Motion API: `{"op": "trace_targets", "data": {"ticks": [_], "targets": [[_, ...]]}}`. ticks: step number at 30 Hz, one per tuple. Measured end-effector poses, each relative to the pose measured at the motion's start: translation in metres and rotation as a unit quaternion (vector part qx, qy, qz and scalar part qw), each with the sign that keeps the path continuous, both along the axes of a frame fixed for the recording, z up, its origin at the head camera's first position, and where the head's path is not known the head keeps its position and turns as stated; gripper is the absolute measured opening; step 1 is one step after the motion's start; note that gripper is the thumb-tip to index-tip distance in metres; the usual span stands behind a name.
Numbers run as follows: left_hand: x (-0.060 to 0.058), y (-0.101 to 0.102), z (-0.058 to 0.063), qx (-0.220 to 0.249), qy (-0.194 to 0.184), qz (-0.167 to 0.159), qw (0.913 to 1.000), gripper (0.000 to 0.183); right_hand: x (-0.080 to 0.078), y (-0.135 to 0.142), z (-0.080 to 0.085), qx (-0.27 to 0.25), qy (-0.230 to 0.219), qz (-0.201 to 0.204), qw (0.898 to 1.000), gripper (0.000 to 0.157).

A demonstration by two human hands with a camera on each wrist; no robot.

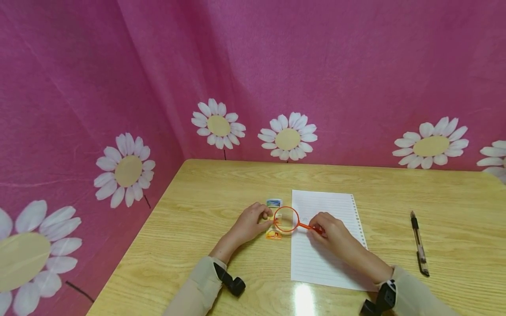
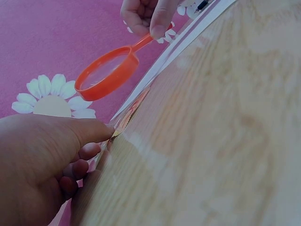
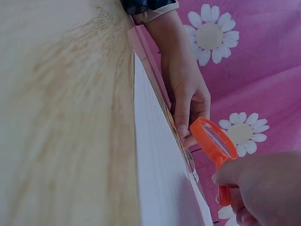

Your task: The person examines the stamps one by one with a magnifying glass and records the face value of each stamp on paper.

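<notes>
My right hand (image 1: 332, 230) grips the handle of an orange magnifying glass (image 1: 302, 225), its round lens raised over several small colourful picture pieces (image 1: 273, 235) that lie in a column on the table. They look like stamps or stickers; their exact kind is too small to tell. At the left side of these pieces, my left hand (image 1: 249, 224) rests with thumb and fingertips touching the middle one. From the left wrist view, the thumb (image 2: 94, 130) meets the edge of a flat piece (image 2: 126, 120), while the other fingers bend loosely. The right wrist view shows the lens frame (image 3: 202, 136) close to the left fingertips.
Under the right hand lies a lined sheet of paper (image 1: 316, 267) with punched holes along its right edge. A black pen (image 1: 420, 245) is farther right on the wooden table (image 1: 221, 184). A pink curtain (image 1: 253, 66) with daisies hangs behind and to the left.
</notes>
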State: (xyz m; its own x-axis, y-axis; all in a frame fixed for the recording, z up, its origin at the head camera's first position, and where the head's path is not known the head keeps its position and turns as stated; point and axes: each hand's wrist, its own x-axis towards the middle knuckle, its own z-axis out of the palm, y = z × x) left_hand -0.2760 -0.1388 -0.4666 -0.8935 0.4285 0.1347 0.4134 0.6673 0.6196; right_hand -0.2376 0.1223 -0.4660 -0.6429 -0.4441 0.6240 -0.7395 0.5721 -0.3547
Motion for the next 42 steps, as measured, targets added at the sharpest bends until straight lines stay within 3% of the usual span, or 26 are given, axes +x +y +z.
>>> {"op": "trace_targets", "data": {"ticks": [24, 36, 42], "targets": [[0.0, 0.0, 0.0, 0.007, -0.003, -0.001, 1.0, 0.013, 0.007, 0.014, 0.002, -0.003, 0.022, -0.034, 0.999, 0.025], [0.0, 0.001, -0.002, 0.006, 0.022, -0.005, 0.9997, 0.012, 0.011, 0.032, -0.001, -0.006, 0.016, -0.058, 0.998, 0.025], [0.0, 0.001, -0.002, 0.003, 0.006, 0.003, 1.0, 0.013, 0.014, 0.043, -0.001, -0.009, 0.022, -0.065, 0.998, 0.026]]}}
